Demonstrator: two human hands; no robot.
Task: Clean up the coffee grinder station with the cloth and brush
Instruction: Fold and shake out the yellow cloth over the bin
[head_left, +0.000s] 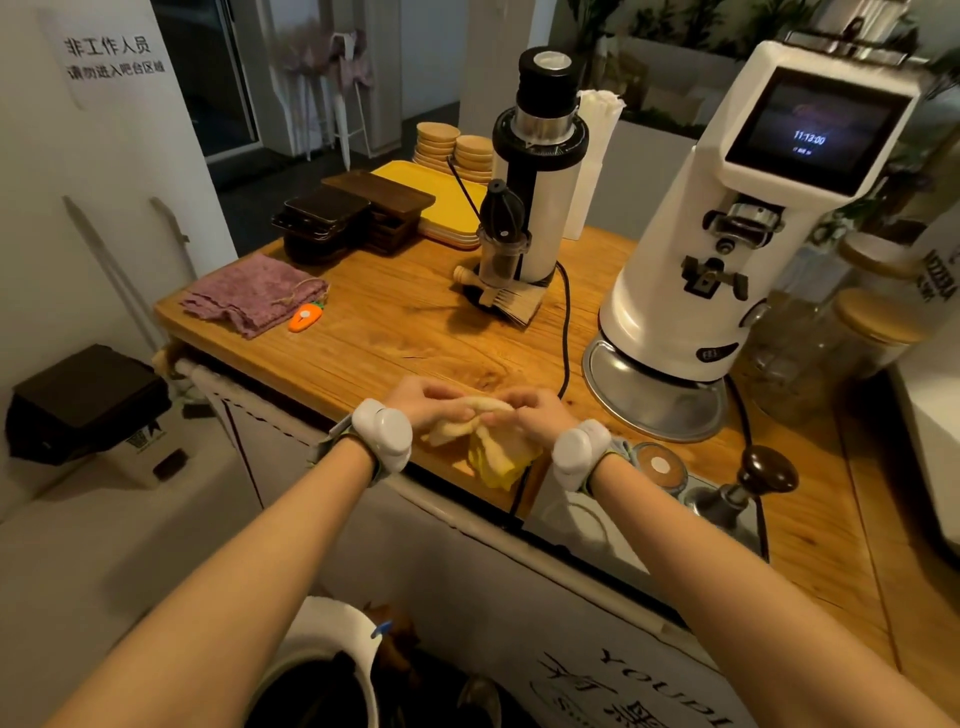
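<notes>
A yellow cloth lies bunched at the front edge of the wooden counter. My left hand and my right hand both grip its upper part, fingers closed on the fabric, while its lower folds hang over the counter's edge. A wooden brush with pale bristles lies at the foot of the small black-and-white grinder. The large white grinder, with a lit screen, stands to the right on a metal base.
A folded purple cloth and an orange carrot-shaped cutter lie at the counter's left. Dark trays, yellow trays and wooden lids sit behind. A black cable crosses the counter. A tamper and glass jars stand at right. A bin is below.
</notes>
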